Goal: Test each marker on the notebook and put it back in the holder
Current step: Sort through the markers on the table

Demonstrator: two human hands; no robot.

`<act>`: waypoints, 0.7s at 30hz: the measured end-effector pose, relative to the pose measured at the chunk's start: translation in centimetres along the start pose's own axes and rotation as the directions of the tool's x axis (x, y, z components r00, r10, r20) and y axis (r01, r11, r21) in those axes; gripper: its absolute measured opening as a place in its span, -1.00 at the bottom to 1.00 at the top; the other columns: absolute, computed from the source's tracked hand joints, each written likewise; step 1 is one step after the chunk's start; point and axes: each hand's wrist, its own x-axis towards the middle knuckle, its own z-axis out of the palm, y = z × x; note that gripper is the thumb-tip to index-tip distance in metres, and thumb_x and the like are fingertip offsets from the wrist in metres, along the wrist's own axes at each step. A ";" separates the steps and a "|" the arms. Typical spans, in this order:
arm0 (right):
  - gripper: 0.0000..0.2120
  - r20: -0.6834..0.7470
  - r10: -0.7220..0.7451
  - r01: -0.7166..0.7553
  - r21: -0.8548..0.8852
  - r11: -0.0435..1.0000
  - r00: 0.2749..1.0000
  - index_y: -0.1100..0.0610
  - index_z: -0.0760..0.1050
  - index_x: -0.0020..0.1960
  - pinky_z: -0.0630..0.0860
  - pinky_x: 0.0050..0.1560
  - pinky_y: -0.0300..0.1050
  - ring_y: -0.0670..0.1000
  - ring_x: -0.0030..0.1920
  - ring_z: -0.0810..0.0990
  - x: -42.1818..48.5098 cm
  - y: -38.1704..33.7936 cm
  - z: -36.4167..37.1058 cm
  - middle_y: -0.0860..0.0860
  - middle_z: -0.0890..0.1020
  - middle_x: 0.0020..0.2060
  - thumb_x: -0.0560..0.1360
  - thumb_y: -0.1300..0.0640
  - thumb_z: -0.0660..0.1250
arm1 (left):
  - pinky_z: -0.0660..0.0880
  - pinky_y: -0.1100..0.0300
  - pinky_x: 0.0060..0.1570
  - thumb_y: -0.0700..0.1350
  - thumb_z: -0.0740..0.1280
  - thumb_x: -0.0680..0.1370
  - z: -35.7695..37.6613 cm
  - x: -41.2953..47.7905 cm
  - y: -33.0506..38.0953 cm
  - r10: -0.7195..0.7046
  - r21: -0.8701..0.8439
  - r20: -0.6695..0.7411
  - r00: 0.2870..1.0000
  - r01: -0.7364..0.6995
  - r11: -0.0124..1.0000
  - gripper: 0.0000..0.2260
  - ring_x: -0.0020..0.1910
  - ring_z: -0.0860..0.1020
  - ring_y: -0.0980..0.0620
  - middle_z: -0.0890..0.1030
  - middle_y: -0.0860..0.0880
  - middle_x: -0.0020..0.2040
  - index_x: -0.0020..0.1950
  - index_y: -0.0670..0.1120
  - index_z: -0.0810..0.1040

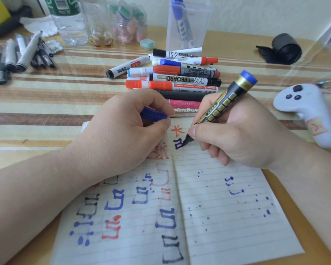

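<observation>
One striped bench (46, 104) fills your view, and on its near side lies the open notebook (227, 217), its lined pages covered with blue, red and black test strokes and ink spots. Your left hand (122, 134) rests on the upper left page, fingers and thumb curled round a blue cap (153, 114). Your right hand (243, 134) sits on the upper right page, gripping a black and gold marker (225, 100) with a blue end. The marker is tilted away from you, and its tip touches the paper at a fresh blue mark (178, 144) just below a small red one.

Just beyond the notebook is a pile of markers (180, 79), lying on their sides, with red, blue and black caps. Behind the pile stands the clear holder (197, 25), and a single blue marker (180, 18) leans upright inside it. A white controller (310, 109) lies to the right of your right hand. A black roll (287, 48) sits well apart at the far right. At the far left lies a bundle of grey pens (25, 52), near a water bottle (69, 22).
</observation>
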 end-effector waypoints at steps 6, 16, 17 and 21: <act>-0.88 0.071 0.004 -0.004 -0.002 1.000 0.997 0.27 0.54 -0.25 0.42 -0.58 -0.12 0.01 -0.52 0.51 -0.2 -0.2 -0.2 0.09 0.57 -0.51 0.43 0.30 0.44 | 0.35 0.55 -0.31 0.00 0.42 0.49 0.1 -0.1 -0.1 0.004 -0.005 -0.001 1.000 -0.004 1.000 -0.89 -0.29 0.54 0.34 0.54 0.44 -0.31 -0.14 0.23 0.56; -0.92 0.034 -0.003 -0.005 0.248 0.969 0.999 0.16 0.57 -0.29 0.32 -0.56 -0.23 0.04 -0.53 0.45 0.1 0.6 -0.2 0.11 0.54 -0.49 0.35 0.17 0.41 | 0.43 0.48 -0.20 0.01 0.49 0.49 0.4 0.0 -1.0 0.020 -0.054 -0.061 0.998 -0.024 0.998 -0.93 -0.22 0.60 0.20 0.64 0.22 -0.25 -0.11 0.18 0.64; -0.93 0.019 0.001 -0.006 0.277 0.961 1.000 0.15 0.57 -0.30 0.30 -0.55 -0.24 0.05 -0.53 0.43 0.2 0.7 -0.2 0.12 0.53 -0.50 0.35 0.17 0.40 | 0.47 0.44 -0.17 0.01 0.51 0.49 0.4 0.0 -1.2 0.022 -0.073 -0.068 0.997 -0.027 0.997 -0.93 -0.20 0.62 0.16 0.66 0.20 -0.23 -0.09 0.17 0.66; -0.93 -0.008 -0.029 0.030 0.280 0.960 1.000 0.14 0.56 -0.29 0.28 -0.55 -0.28 0.02 -0.56 0.40 0.2 0.8 0.0 0.11 0.50 -0.51 0.35 0.18 0.40 | 0.55 0.33 -0.01 0.02 0.56 0.46 0.3 0.2 -1.5 0.018 -0.179 -0.056 0.998 -0.028 0.984 -0.86 -0.13 0.67 0.16 0.71 0.18 -0.13 -0.03 0.19 0.68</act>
